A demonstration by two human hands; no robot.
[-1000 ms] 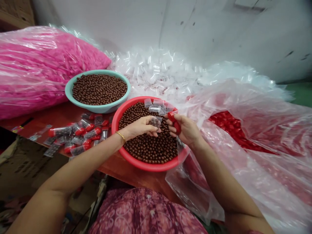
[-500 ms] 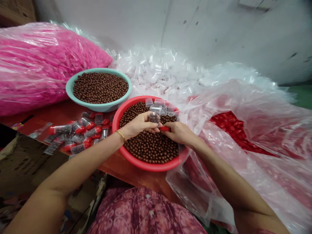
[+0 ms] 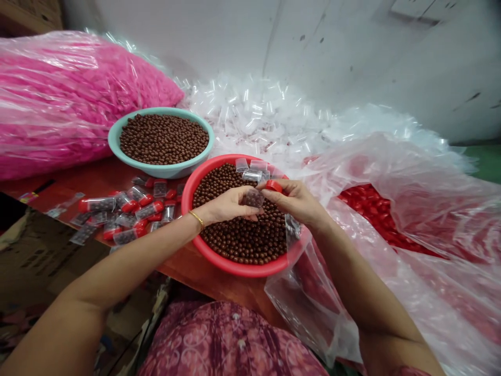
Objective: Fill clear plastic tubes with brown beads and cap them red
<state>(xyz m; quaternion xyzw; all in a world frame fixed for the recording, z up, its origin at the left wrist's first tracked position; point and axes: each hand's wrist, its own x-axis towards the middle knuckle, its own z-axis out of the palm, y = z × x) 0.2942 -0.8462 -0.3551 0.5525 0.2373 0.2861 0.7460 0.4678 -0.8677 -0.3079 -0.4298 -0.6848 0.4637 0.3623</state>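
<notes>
My left hand is closed around a clear plastic container with brown balls inside. Between the thumb and fingers of my right hand is a red cap, held just above and to the right of the container's mouth. Both hands are over a red basin of shiny brown balls. Several clear, open containers lie on the balls at the basin's far side. To the left, filled containers with red caps are heaped on the red tabletop.
A light-green basin of brown balls stands behind on the left, near a big bag of pink pieces. Clear plastic pieces are piled along the wall. At right, an open plastic bag holds red caps.
My right hand has lifted the red cap up to the container's mouth. My left hand has turned the container, tilting it toward the right hand.
</notes>
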